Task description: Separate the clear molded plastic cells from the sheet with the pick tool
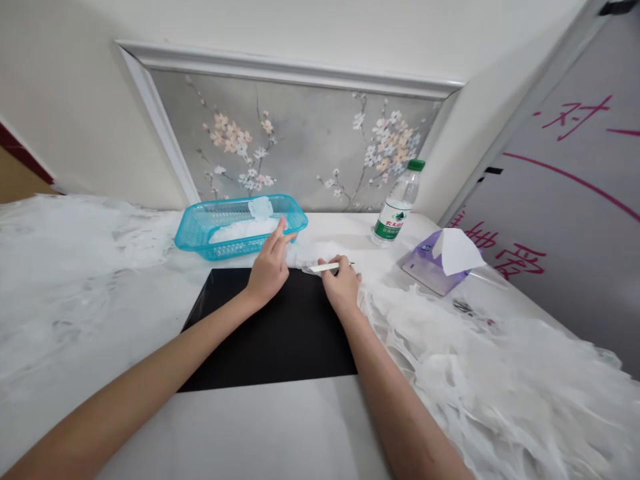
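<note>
Mid-work at a black board (pixel 285 340)
Right hand (pixel 341 287) grips a white tool (pixel 323 267); half-open left hand (pixel 269 272) is beside the blue basket (pixel 227 250) holding white material (pixel 237 231).

My right hand (pixel 341 283) hides part of the white tool (pixel 324 267), and the pale material at its tip is too blurred for me to tell. I can't make out the small items (pixel 463 305) near the tissues (pixel 423 267). Both forearms, the left heap (pixel 65 287) and the board (pixel 575 220) run out of view.
</note>
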